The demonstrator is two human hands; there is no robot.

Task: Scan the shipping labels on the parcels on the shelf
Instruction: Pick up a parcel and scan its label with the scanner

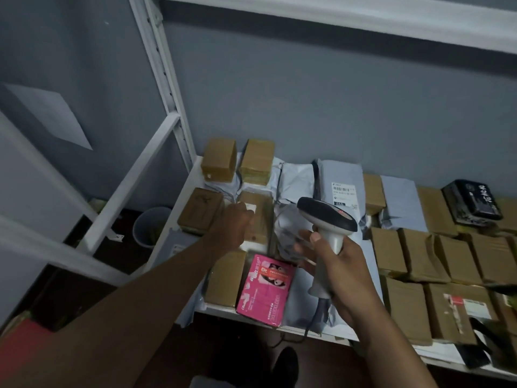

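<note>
A white shelf [179,208] holds several parcels: brown cardboard boxes, grey poly mailers and a pink box [264,292] at the front edge. My right hand [340,264] grips the handle of a grey barcode scanner [327,217], its dark head pointing left over the mailers. My left hand [233,224] reaches to a brown box with a small white label [256,217] and holds its near left edge; the fingers are partly hidden. A grey mailer with a printed shipping label [344,194] lies just behind the scanner head.
A black parcel with white writing [471,203] sits at the back right. Rows of brown boxes [436,256] fill the right side. An upper shelf board [335,15] spans overhead. A grey bin [151,225] stands on the floor left of the shelf post [167,88].
</note>
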